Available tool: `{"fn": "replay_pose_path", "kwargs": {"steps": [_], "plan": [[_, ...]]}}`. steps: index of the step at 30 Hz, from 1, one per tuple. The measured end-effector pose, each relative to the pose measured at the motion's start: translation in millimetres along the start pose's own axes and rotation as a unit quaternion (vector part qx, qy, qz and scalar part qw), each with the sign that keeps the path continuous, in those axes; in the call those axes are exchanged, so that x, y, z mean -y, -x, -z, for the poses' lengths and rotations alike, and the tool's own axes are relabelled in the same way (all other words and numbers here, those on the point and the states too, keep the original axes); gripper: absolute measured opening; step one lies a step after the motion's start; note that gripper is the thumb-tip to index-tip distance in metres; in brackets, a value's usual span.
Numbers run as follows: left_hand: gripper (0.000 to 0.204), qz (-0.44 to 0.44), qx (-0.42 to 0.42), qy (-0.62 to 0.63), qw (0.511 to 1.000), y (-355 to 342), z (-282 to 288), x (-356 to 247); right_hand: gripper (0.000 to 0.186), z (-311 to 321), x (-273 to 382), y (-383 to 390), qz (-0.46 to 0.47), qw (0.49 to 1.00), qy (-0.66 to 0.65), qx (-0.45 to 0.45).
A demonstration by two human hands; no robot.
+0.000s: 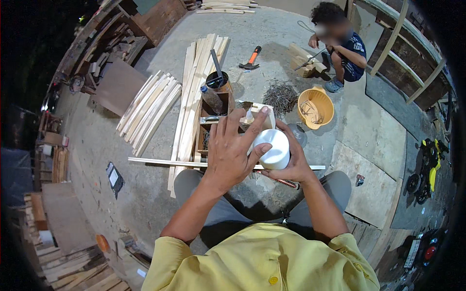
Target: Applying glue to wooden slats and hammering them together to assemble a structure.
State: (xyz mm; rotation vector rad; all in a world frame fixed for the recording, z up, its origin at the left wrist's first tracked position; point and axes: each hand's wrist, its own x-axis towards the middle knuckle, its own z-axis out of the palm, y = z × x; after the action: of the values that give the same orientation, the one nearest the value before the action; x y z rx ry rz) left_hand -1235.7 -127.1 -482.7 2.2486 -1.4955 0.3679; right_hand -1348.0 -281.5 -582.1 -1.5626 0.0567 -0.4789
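Observation:
My right hand (297, 162) is wrapped round a smooth white cylindrical container (273, 148), held above my lap. Close beside it, my left hand (228, 155) has its fingers spread, with the thumb overlapping the container's near side. Past the left fingertips a small pale nozzle-like tip (249, 116) shows; what it belongs to is hidden. Below the hands a thin wooden strip (165, 161) lies crosswise. A red-and-black tool (287, 183) is partly visible under my right hand. Behind the left hand stands a wooden box (200, 133), holding a plastic bottle (212, 99) and a dark can (221, 83).
Long wooden slats (191, 92) and shorter slats (150, 109) lie left. Ahead are an orange-handled hammer (251, 59), a pile of nails (280, 97) and a yellow basin (318, 109). Another person (342, 48) squats by wood blocks (303, 63). A toy motorcycle (427, 172) stands right.

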Motion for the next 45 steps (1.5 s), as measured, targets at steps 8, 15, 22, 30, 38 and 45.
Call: {"fn": "replay_pose_path", "kwargs": {"steps": [8,15,22,30,38,45], "plan": [[0.062,0.054,-0.034,0.046,0.997,8,1,2,0.092,4,1,1,0.022,1.0,0.02,0.0],[0.06,0.049,-0.052,0.01,0.997,4,3,6,0.094,4,1,3,0.037,0.998,0.05,0.006],[0.06,-0.023,-0.014,0.012,1.0,-3,7,-3,0.095,1,2,9,0.02,0.999,0.039,0.005],[0.059,0.008,-0.055,0.009,0.998,-11,12,11,0.093,4,1,6,0.076,0.992,0.096,0.02],[0.058,-0.014,-0.024,0.038,0.999,-12,11,10,0.09,4,6,8,0.047,0.997,0.055,0.008],[0.06,-0.002,-0.054,0.103,0.993,-19,12,19,0.089,7,2,8,0.056,0.997,0.056,0.009]]}}
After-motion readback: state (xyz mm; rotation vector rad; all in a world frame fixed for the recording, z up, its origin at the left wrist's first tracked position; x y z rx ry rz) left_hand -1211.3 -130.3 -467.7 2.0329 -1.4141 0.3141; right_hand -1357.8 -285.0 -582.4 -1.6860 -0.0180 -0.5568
